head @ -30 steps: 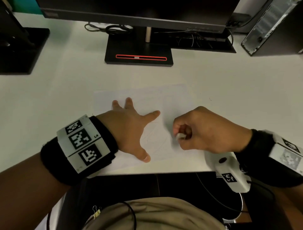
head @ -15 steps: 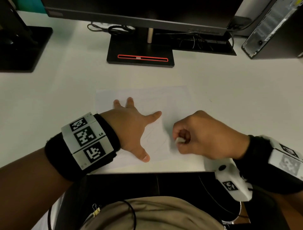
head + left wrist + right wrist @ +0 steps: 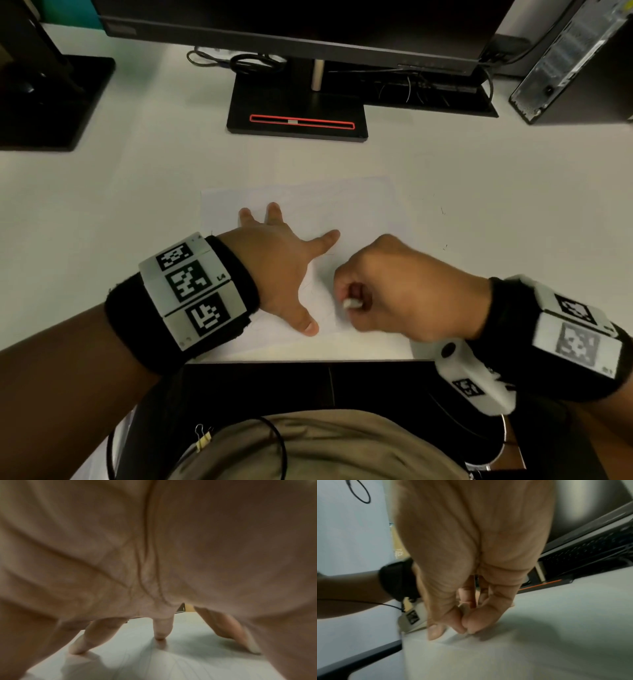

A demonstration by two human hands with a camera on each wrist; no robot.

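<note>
A white sheet of paper [image 3: 346,205] with faint pencil lines lies on the white desk [image 3: 137,178] near its front edge. My left hand [image 3: 284,263] lies spread flat on the sheet, fingertips pressing it down; the same spread fingers [image 3: 161,630] show in the left wrist view on the paper [image 3: 154,662]. My right hand [image 3: 394,291] is curled and pinches a small white eraser [image 3: 352,303] against the sheet just right of my left thumb. In the right wrist view the eraser [image 3: 464,608] sits between thumb and fingers, low on the paper [image 3: 505,655].
A monitor stand [image 3: 298,113] with a red slot stands behind the sheet, under a black monitor [image 3: 291,20]. A second black stand [image 3: 51,102] is at the far left, a computer case [image 3: 575,61] at the far right. Cables [image 3: 253,63] lie behind the stand.
My right hand with the eraser has shifted slightly back and forth over the sheet. The left hand has stayed pressed on the paper.
</note>
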